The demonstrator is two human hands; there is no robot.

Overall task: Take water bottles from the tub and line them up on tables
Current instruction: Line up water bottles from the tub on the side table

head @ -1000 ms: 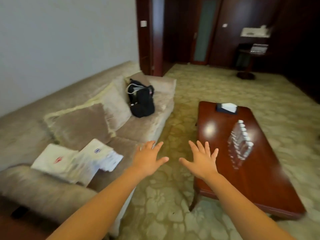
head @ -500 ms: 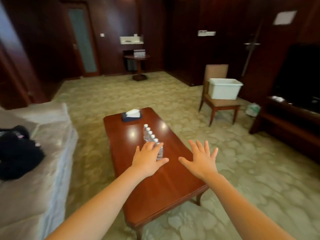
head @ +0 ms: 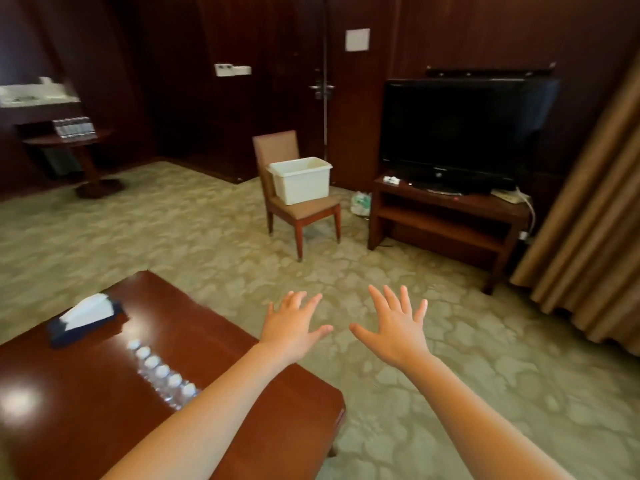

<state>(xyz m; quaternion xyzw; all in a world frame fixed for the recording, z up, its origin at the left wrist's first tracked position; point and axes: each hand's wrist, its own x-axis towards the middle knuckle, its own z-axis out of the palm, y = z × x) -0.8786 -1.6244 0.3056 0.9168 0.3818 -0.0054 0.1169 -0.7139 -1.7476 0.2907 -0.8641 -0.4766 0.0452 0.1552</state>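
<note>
Both hands are held out empty over the carpet (head: 450,375): the left hand (head: 294,327) and the right hand (head: 398,332) are spread flat, palms down, fingers apart, nothing gripped. A row of water bottles (head: 162,372) is already lined up on the low surface (head: 207,334), close beside the left forearm (head: 214,410). A second batch of bottles (head: 72,126) is seen on the round surface (head: 65,138) far left. The tub (head: 304,187) is set on the chair (head: 277,150) seat by the far wall, well apart from the hands, near the TV stand (head: 446,209). Tub contents cannot be told, as the interior is hidden by the rim. Judged step: a fetch trip to the tub. Risks: the near row could be clipped if the left forearm is swung low, and one hit bottle would likely domino the rest, since they look packed touching. The tub could be dragged off the seat if it is pulled rather than reached into. A trip is wasted if the tub is empty.
</note>
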